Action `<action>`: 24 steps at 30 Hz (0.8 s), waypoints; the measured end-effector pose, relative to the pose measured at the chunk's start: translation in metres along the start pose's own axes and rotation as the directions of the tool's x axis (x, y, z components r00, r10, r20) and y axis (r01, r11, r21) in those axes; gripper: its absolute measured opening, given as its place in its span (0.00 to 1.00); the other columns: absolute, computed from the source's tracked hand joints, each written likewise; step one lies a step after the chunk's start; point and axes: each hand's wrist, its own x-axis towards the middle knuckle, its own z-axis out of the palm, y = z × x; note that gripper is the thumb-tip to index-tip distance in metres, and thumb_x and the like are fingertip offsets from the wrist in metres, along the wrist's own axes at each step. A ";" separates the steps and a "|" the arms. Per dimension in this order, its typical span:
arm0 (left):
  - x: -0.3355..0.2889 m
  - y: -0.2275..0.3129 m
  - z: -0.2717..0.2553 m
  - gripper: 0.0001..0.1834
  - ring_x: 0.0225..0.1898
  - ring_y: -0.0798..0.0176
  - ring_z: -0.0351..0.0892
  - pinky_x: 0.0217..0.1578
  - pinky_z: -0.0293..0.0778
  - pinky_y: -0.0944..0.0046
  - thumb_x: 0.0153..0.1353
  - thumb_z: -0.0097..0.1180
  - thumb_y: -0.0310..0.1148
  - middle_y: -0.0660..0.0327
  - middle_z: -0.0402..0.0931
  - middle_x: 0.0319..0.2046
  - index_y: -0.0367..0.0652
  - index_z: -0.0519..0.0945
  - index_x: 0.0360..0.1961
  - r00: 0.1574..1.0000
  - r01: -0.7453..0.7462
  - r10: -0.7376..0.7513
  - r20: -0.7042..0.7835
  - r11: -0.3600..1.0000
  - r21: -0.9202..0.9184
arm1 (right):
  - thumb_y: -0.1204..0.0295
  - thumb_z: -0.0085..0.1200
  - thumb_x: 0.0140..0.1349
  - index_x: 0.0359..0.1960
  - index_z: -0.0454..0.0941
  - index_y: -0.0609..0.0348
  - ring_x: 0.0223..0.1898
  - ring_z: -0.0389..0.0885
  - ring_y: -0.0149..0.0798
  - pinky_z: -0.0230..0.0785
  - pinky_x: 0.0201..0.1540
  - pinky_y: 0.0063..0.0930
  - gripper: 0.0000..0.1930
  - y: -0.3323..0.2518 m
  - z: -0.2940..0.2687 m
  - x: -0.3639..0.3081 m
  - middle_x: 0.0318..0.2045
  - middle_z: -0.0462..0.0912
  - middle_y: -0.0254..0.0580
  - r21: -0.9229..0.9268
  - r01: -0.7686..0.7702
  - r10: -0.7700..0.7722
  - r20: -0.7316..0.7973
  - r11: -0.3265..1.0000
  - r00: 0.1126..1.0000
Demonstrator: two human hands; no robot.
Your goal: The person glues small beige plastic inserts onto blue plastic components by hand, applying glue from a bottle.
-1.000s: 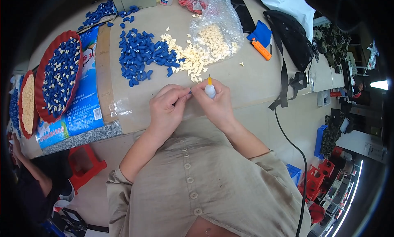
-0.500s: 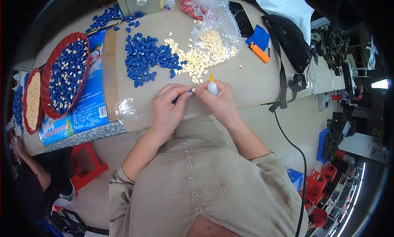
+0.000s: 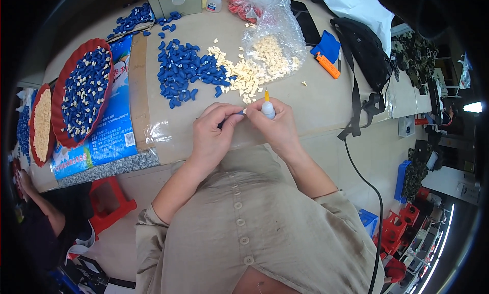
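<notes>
My left hand (image 3: 216, 128) pinches a small blue plastic piece (image 3: 241, 112) between thumb and fingers near the table's front edge. Close against it is my right hand (image 3: 277, 123), closed around a small white glue bottle (image 3: 267, 109) with a yellow tip pointing away from me. The right fingertips meet the end of the blue piece, where a bit of cream shows. Just beyond my hands lie a heap of cream-coloured small pieces (image 3: 247, 80) and, to its left, a heap of blue bent pieces (image 3: 183, 70).
At left, a red scalloped tray (image 3: 57, 108) holds blue pieces with cream ends; a red tray of cream bits (image 3: 34, 154) stands beside it. Behind are a clear plastic bag (image 3: 277, 34) and another glue bottle (image 3: 214, 1). An orange cutter (image 3: 327, 66) and black bag (image 3: 364, 54) lie right.
The whole view has shifted slightly. Both hands stay together at the blue piece, and the right fingertips have pressed in closer over its end.
</notes>
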 end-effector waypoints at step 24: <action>0.037 -0.002 -0.053 0.09 0.31 0.60 0.75 0.25 0.71 0.65 0.44 0.56 0.26 0.60 0.73 0.30 0.40 0.75 0.30 0.854 -0.513 0.268 0.446 0.572 0.640 | 0.68 0.50 0.56 0.39 0.69 0.65 0.26 0.73 0.27 0.64 0.26 0.18 0.14 -0.005 -0.034 0.012 0.30 0.74 0.38 0.546 -0.033 0.033 0.010 0.837 0.999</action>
